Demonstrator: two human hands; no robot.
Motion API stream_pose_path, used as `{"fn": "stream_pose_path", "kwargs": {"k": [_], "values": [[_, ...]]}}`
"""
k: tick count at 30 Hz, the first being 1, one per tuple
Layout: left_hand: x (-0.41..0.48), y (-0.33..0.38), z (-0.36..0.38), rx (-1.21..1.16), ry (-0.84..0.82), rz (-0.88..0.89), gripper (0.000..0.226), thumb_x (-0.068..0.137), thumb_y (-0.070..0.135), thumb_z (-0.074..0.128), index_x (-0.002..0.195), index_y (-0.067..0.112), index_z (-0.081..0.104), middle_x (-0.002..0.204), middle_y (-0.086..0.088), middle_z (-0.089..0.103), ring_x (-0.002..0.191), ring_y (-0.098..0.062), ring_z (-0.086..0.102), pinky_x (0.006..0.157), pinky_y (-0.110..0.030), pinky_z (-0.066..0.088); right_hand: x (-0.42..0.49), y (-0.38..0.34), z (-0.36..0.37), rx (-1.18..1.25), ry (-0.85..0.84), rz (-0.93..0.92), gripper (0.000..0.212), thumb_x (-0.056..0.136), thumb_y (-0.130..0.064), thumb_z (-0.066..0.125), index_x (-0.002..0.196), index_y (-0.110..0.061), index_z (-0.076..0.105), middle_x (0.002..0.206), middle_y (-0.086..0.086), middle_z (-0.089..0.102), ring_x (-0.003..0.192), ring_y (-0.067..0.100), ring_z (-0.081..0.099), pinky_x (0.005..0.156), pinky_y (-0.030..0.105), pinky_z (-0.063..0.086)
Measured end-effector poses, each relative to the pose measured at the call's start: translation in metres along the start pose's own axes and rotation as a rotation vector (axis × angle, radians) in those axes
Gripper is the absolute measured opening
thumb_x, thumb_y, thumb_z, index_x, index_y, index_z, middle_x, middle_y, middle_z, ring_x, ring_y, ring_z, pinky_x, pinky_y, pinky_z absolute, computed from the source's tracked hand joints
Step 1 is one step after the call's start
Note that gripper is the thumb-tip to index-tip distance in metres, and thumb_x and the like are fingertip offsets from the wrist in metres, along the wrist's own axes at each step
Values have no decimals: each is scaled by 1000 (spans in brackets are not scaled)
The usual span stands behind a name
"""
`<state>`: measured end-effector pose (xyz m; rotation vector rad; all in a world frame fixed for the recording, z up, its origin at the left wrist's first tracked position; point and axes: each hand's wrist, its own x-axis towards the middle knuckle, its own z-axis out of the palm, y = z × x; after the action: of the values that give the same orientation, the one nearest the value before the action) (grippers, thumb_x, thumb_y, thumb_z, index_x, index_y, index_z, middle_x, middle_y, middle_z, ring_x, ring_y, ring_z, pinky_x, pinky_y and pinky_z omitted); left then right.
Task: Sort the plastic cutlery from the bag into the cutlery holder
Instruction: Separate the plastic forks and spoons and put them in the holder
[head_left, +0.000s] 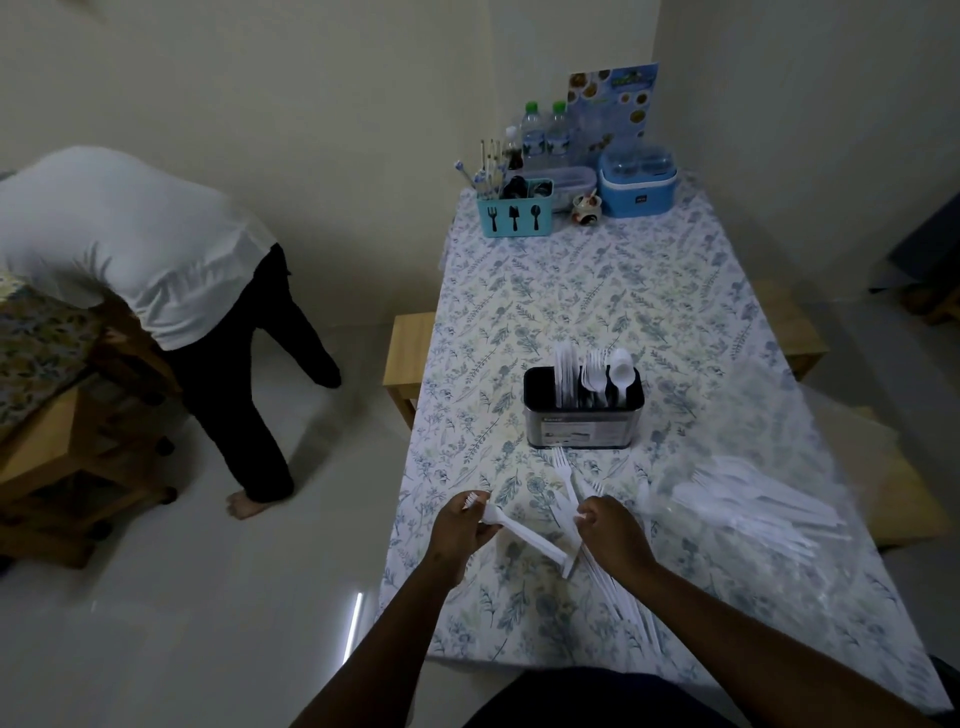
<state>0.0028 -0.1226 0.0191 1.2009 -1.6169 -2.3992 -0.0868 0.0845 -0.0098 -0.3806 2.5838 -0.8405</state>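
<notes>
A dark metal cutlery holder stands mid-table with white plastic knives, forks and spoons upright in its compartments. My left hand grips a bunch of white plastic forks near their tines, handles pointing right. My right hand pinches a white fork by its handle, tines toward the holder. More white cutlery lies under my right wrist. A clear plastic bag with several white pieces lies to the right.
At the table's far end stand a blue cutlery caddy, water bottles, a blue container and a menu card. A person in a white shirt bends over on the left. A wooden stool sits beside the flowered tablecloth.
</notes>
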Motion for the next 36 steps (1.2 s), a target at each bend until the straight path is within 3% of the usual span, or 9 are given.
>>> {"fn": "stream_pose_path", "kwargs": {"k": [3,5,10,14,17,22,28,32,36], "values": [[4,1,0,-24,0,-34,27,97,13,54,119,-3,58,118,-26,60,97,-30,64,74,-27,60,17,-5,0,-149,-14,-42,24,90,-30,56,103,-10,59,104,8,55,96,25,58,71,27,39],[8,1,0,-36,5,-59,25,98,12,52,117,-2,59,117,-25,61,97,-31,65,80,-31,59,27,-7,2,-244,-15,-36,28,88,-32,59,105,-10,57,107,10,54,98,27,58,76,30,46],[17,-4,-4,-39,9,-89,21,98,11,51,114,1,62,116,-25,62,103,-34,65,79,-31,59,44,-11,11,-244,-19,57,30,86,-30,63,100,-5,61,108,13,56,97,28,60,75,30,47],[22,-5,-9,-51,-4,-112,21,99,13,51,112,3,63,117,-23,61,102,-33,65,82,-32,58,46,-10,14,-31,-9,138,14,79,-23,70,75,-10,65,82,7,65,75,21,63,62,26,47],[24,-3,-10,-71,-30,-125,22,99,13,51,115,2,62,119,-23,61,103,-33,64,81,-31,59,39,-7,9,141,-5,133,27,76,-18,75,59,-22,55,62,-5,59,62,14,58,58,24,46],[26,3,-7,-79,-57,-135,25,98,14,52,117,2,61,122,-22,60,107,-32,63,82,-31,57,24,-5,-4,324,-21,21,24,80,-16,72,67,-22,53,65,-9,57,62,2,52,60,18,41],[22,11,6,-73,-136,-125,21,98,19,53,108,6,65,114,-17,64,104,-29,63,93,-34,53,8,-18,-23,580,-192,0,8,83,-13,70,76,-17,70,68,-4,68,63,3,60,63,15,46],[17,13,13,-76,-184,-101,25,99,21,49,114,6,62,113,-11,62,103,-22,63,86,-26,55,2,-17,-24,583,-196,28,8,83,-14,69,79,-8,72,66,-3,66,56,1,55,56,13,42],[15,13,17,-132,-196,-105,32,100,23,47,120,1,59,117,-15,62,98,-24,65,76,-25,57,1,-17,-24,590,-161,76,9,84,-16,69,76,-11,70,68,-3,66,61,8,57,59,23,46]]}}
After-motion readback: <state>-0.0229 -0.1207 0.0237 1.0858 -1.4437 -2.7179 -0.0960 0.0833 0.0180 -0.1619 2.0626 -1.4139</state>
